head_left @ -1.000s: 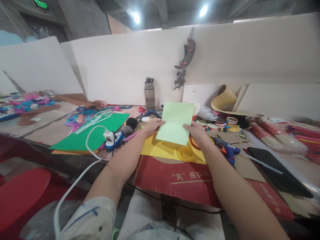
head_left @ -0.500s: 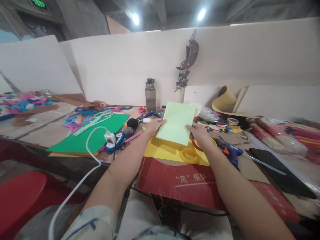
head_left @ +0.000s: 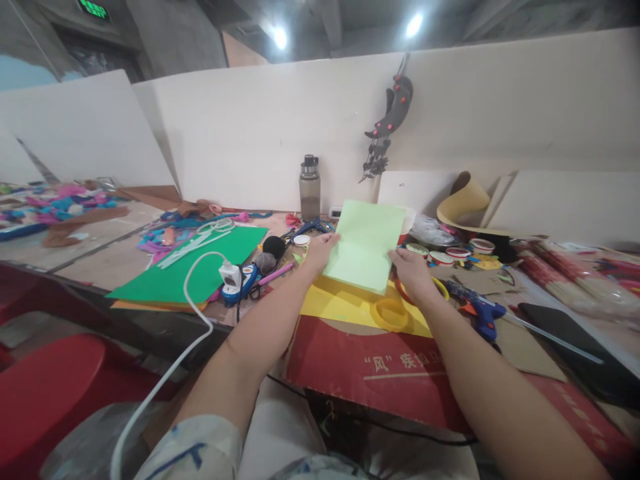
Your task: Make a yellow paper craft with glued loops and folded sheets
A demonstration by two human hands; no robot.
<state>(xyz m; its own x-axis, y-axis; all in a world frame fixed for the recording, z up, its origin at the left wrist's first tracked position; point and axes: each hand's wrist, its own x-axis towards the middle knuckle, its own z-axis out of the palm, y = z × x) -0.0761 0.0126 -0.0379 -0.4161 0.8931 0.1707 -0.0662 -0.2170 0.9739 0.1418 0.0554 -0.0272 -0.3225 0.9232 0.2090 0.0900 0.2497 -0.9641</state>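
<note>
A light green sheet (head_left: 365, 247) is held up over the table between both hands. My left hand (head_left: 321, 252) grips its left edge, fingers closed on it. At the right edge, my right hand (head_left: 411, 270) pinches the sheet between thumb and fingers. Below lies a yellow sheet (head_left: 340, 308) on a red board (head_left: 350, 360) with white printed characters. A yellow ring (head_left: 390, 313) rests on the yellow sheet, and another ring is partly hidden behind my right hand.
A grey bottle (head_left: 310, 190) stands at the back. Left are a green sheet (head_left: 200, 273), a blue power strip (head_left: 240, 285) and a white cable (head_left: 183, 363). Right are a blue glue gun (head_left: 483, 313), a black phone-like slab (head_left: 575, 347) and several round tins.
The view has turned slightly left, so everything appears shifted to the right. Both hands keep hold of the light green sheet in nearly the same pose.
</note>
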